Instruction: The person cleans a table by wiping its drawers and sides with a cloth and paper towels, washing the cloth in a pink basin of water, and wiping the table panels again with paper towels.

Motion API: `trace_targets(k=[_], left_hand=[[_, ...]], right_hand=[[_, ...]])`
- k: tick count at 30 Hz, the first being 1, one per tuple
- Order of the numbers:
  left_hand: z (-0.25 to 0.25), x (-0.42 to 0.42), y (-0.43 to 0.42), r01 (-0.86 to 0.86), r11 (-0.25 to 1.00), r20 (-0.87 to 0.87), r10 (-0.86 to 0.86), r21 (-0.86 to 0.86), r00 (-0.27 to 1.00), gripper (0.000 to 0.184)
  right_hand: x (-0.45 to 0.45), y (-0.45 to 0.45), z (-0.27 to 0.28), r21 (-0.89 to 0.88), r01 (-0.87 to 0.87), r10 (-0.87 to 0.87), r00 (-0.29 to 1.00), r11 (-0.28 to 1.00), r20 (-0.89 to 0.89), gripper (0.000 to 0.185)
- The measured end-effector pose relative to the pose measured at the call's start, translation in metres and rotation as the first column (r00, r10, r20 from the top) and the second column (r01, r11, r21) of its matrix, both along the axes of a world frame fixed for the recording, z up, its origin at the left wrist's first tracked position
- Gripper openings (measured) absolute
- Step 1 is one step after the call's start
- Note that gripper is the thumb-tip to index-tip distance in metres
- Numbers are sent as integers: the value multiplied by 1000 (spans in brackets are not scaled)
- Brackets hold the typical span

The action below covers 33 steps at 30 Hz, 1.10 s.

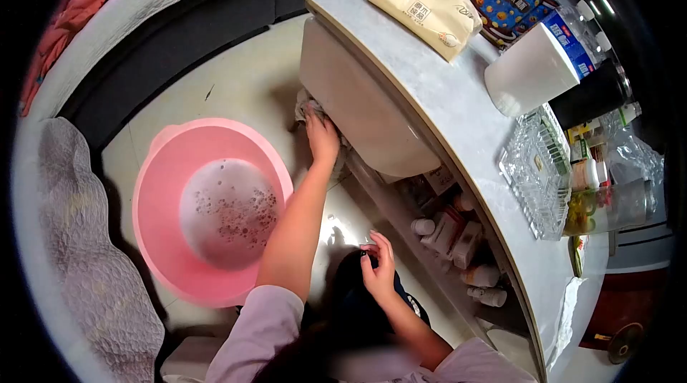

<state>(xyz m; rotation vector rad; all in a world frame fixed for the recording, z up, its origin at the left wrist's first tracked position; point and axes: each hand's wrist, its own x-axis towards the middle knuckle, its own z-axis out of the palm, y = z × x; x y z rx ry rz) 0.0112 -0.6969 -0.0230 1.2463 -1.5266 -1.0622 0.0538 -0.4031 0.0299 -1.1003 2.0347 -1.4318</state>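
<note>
My left hand [321,138] reaches forward and presses a crumpled greyish cloth [303,105] against the lower front edge of the table's pale drawer panel [358,97]. Part of the cloth is hidden under the fingers. Closer to my body, my right hand [379,263] hovers by my dark-clothed knee, its fingers apart and nothing seen in them. Beside my left forearm a pink basin [161,254] stands on the floor, holding cloudy water [222,204] with bubbles on top.
The table [458,107] carries a tissue pack [422,7], a white paper roll [526,72], a clear plastic tray [537,175] and a glass of yellowish liquid [608,208]. Boxes and bottles [458,240] fill its open shelf. A dark sofa [172,32] and quilted cover [86,254] flank the tiled floor.
</note>
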Motion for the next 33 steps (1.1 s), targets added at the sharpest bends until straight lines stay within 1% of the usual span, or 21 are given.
trace_targets(k=[3,4,6,7,8,11,12,13,15,18,21,22,25,26,27,29,32,33], left_hand=[[4,4,20,70,997,-24,-69,24,997,55],[3,5,23,78,995,-78,-82,-55,994,55],[1,6,19,76,995,-53,-79,-69,995,55],[1,5,15,75,994,-43,-78,-74,996,55],[1,3,6,29,999,-75,-32,-42,997,54],[-20,0,-39,11,1000,-116,-13,-18,993,52],[-12,5,-47,19,1000,-152,-22,-24,988,50],[-3,10,-54,43,999,-132,-40,16,990,49],[15,20,-62,107,977,-129,-84,184,988,48],[8,18,-57,45,991,-4,-45,123,999,50],[1,22,-46,81,994,-2,-81,-70,997,52],[1,23,-40,123,992,7,-123,19,992,56],[2,27,-4,167,986,51,-166,-15,985,58],[3,29,7,187,982,86,-188,20,978,59],[2,31,18,232,972,50,-230,-28,972,59],[-2,32,27,255,964,21,-254,-79,967,59],[0,26,25,228,973,40,-227,-26,973,59],[-3,24,20,202,978,27,-201,-56,979,59]], right_hand=[[2,-2,2,5,-14,14,1000,1000,-9,42],[0,-4,0,4,-23,23,1000,1000,-7,43],[0,-7,-1,2,-26,26,1000,1000,-5,44],[0,-8,1,1,-26,26,1000,1000,-1,45],[-1,-8,3,0,-25,25,1000,1000,0,45],[-5,-7,4,2,-13,13,1000,1000,13,45],[-7,-6,3,3,-11,11,1000,1000,18,45],[-9,-3,1,19,-6,5,1000,1000,19,46],[-13,1,-6,47,0,-1,1000,999,25,46],[-14,3,-11,45,-6,4,999,999,42,47],[-11,-2,-15,34,-14,12,998,999,57,46],[-9,-4,-15,37,-11,8,998,999,59,45],[-2,-9,-13,24,-21,20,998,999,57,44],[1,-11,-13,12,-24,23,998,1000,55,44],[3,-13,-12,12,-40,39,997,999,62,45],[5,-12,-9,22,-66,64,995,998,73,48],[5,-9,-4,6,-58,58,995,998,78,48],[5,-6,-3,4,-54,54,996,999,77,48]])
